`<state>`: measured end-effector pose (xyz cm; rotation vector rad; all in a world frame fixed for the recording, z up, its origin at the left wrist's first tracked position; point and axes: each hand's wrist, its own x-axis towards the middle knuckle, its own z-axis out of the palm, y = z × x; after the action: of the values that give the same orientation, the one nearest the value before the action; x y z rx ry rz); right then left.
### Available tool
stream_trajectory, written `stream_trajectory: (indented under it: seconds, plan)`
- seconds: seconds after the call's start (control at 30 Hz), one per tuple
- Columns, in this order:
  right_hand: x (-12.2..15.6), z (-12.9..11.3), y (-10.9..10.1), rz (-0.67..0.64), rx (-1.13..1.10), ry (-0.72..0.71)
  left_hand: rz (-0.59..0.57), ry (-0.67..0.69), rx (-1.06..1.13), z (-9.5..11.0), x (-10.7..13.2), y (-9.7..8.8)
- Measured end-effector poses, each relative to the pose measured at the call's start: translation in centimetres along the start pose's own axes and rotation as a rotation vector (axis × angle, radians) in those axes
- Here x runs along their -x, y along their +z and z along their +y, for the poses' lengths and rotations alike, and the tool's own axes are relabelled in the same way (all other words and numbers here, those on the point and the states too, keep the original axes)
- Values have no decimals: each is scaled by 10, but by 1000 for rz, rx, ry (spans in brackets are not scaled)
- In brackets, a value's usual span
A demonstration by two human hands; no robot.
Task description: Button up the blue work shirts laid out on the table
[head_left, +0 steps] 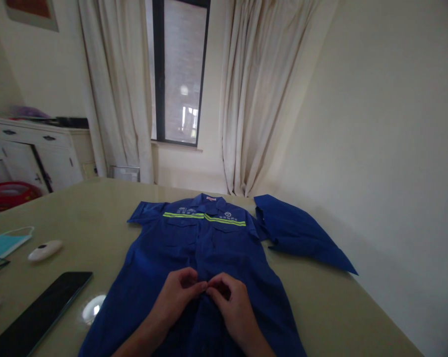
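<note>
A blue short-sleeved work shirt with a yellow-green reflective stripe across the chest lies flat on the table, collar away from me. My left hand and my right hand meet at the middle of the shirt's front placket, low on the garment. Both hands have their fingers curled and pinched on the fabric edge, fingertips touching each other. Whether a button sits between them is hidden. Its left sleeve lies spread out to the side.
Another blue cloth piece lies right of the shirt near the wall. On the left of the table lie a black phone, a white oval object and a blue face mask. Curtains, a window and a white cabinet stand behind.
</note>
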<state>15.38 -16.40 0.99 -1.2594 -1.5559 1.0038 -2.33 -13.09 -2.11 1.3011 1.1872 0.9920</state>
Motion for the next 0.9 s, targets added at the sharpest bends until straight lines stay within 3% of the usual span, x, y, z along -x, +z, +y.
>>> stream_trajectory:
  seconds: [0.53,0.73,0.83,0.9]
  plan:
    - [-3,8,-1,18,-42,35,25,79,-92,3,3,2]
    - [-10,16,-3,67,-199,98,-104,3,125,11,4,3]
    - [-10,16,1,95,-257,129,-184,109,19,20,10,5]
    - [-10,16,3,95,-261,121,-172,154,-66,23,13,6]
